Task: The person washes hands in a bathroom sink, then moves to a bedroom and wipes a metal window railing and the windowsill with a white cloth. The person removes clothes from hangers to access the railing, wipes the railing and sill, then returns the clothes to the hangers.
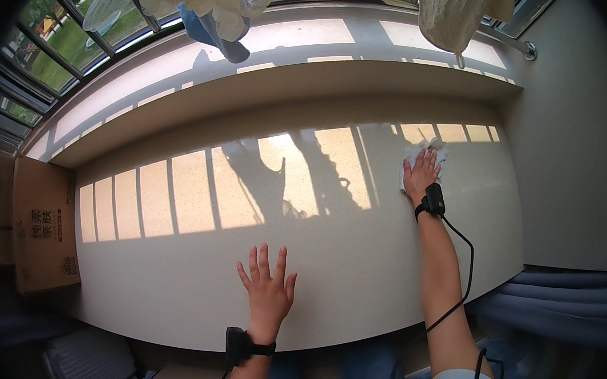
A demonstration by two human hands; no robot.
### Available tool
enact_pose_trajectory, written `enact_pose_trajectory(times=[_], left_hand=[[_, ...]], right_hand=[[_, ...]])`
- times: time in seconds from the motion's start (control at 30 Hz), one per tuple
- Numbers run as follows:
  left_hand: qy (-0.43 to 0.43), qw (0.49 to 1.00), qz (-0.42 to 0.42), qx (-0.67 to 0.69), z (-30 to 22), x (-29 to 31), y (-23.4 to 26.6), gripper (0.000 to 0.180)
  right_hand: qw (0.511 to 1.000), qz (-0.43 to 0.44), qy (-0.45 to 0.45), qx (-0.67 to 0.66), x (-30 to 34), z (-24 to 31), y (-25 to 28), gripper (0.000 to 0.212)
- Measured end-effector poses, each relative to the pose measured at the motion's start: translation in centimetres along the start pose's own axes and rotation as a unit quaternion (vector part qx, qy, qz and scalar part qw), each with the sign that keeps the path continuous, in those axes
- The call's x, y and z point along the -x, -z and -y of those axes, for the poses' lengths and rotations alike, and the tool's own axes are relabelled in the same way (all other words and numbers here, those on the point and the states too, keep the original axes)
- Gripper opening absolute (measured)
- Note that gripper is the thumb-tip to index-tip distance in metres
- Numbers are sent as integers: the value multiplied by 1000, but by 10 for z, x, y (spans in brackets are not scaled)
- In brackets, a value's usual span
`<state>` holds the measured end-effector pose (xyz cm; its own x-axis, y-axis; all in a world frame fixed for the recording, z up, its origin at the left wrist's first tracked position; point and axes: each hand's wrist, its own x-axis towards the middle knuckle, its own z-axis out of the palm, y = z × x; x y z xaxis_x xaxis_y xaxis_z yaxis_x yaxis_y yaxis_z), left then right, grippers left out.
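I've got the right hand open, fingers extended, over a crumpled white cloth; the left hand spreads, apparently empty, above the smooth off-white table.

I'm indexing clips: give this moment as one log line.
Right hand: on cloth, fingers extended | Left hand: empty, fingers spread, counter contact unclear | Cloth: counter's right side | Box: counter's left end

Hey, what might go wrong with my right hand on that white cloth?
The black cable looping beside the right forearm could snag. The crumpled white cloth might bunch or slip under the right hand. The cardboard box by the left end of the table could get bumped.
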<state>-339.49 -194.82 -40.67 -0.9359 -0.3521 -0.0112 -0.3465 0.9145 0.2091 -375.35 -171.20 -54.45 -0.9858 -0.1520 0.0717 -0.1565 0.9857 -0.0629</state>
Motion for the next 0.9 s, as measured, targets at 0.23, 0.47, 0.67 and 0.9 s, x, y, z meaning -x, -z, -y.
enact_pose_trajectory(times=[0.23, 0.47, 0.67, 0.9], left_hand=[[82, 996, -4, -23, 128, 42, 25, 55], [128, 990, -21, -63, 173, 59, 63, 56], [113, 992, -46, -21, 116, 54, 56, 54], [78, 997, -15, 3, 91, 42, 17, 55]], right_hand=[[925, -37, 354, -135, 63, 398, -5, 66], [748, 89, 648, -111, 222, 500, 17, 67], [851, 2, 496, -173, 113, 268, 13, 63], [991, 21, -107, 78, 66, -35, 7, 65]])
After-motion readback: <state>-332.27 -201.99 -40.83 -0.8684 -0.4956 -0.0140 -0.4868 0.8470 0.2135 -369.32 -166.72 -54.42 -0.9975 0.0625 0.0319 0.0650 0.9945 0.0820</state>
